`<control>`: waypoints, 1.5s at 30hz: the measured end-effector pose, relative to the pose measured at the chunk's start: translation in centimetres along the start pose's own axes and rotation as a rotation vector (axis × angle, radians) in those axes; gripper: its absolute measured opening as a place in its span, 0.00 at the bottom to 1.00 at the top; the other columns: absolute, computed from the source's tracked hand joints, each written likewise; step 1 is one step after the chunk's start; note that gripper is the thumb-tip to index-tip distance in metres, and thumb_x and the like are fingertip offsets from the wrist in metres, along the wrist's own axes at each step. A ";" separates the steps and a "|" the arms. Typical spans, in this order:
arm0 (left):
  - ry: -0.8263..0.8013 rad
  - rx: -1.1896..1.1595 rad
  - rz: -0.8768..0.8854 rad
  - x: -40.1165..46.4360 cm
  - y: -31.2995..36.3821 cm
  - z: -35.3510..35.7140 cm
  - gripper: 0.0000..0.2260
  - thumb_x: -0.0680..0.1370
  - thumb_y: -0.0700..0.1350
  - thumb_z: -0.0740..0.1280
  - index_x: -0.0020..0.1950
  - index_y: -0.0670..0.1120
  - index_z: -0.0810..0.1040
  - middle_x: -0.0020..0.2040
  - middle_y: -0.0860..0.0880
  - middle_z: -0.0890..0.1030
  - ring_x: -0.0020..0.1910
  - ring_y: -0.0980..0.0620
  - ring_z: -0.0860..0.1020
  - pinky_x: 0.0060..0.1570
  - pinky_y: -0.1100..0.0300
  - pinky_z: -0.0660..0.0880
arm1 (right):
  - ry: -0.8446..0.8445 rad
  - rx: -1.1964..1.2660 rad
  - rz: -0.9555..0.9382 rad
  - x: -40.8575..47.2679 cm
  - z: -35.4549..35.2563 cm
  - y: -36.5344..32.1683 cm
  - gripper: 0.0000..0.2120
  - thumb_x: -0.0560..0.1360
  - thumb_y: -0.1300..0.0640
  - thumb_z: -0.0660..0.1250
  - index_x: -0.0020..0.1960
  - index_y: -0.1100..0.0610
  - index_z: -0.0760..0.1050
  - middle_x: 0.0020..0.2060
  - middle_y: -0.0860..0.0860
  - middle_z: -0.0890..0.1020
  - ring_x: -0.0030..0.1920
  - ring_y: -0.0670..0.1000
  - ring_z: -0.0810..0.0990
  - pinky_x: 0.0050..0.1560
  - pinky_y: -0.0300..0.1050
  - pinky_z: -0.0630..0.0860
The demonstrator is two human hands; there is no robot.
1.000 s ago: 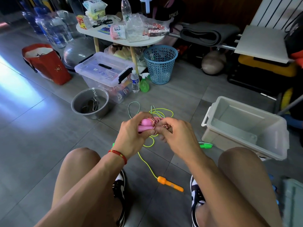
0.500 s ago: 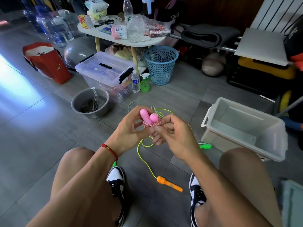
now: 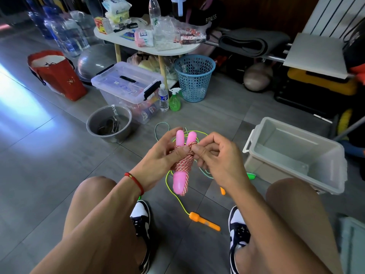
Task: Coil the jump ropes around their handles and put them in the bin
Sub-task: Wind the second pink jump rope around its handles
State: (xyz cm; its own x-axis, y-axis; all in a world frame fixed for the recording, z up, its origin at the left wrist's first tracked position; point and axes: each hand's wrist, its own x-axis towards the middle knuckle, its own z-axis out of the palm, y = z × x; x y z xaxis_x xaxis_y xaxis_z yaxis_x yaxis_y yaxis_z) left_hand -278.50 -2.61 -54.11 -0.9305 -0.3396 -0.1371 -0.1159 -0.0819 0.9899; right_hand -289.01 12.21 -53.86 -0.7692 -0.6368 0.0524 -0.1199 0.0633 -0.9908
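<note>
Metal bowl (image 3: 109, 123) on floor tiles; lidded clear storage box (image 3: 126, 87) behind it; water bottle (image 3: 163, 97) touching green spray bottle (image 3: 174, 99); blue mesh wastebasket (image 3: 194, 77); red bag (image 3: 56, 75); cluttered white side table (image 3: 146, 47).

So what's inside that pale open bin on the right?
The bin holds no jump rope: only its bare floor and walls show. The near wall hides the part of the floor closest to the person.

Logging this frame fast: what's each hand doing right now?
Left hand: grips the pink handles with the rope coiled round them.
Right hand: pinches the rope end at the coil.
</note>
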 end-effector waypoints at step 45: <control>-0.101 0.111 -0.012 -1.3 0.3 -0.1 0.05 0.84 0.38 0.61 0.59 0.42 0.68 0.48 0.26 0.77 0.41 0.37 0.81 0.45 0.38 0.79 | -0.112 -0.588 -0.415 0.0 0.0 0.7 0.06 0.76 0.59 0.71 0.49 0.54 0.74 0.39 0.41 0.73 0.38 0.43 0.71 0.42 0.51 0.77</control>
State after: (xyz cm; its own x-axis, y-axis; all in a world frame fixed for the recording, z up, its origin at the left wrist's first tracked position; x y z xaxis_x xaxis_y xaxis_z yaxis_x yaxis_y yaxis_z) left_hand -277.34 -2.28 -53.65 -0.9586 -0.2424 -0.1497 -0.1594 0.0208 0.9870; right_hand -289.07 12.24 -54.58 -0.5220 -0.7709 0.3649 -0.7294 0.1817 -0.6595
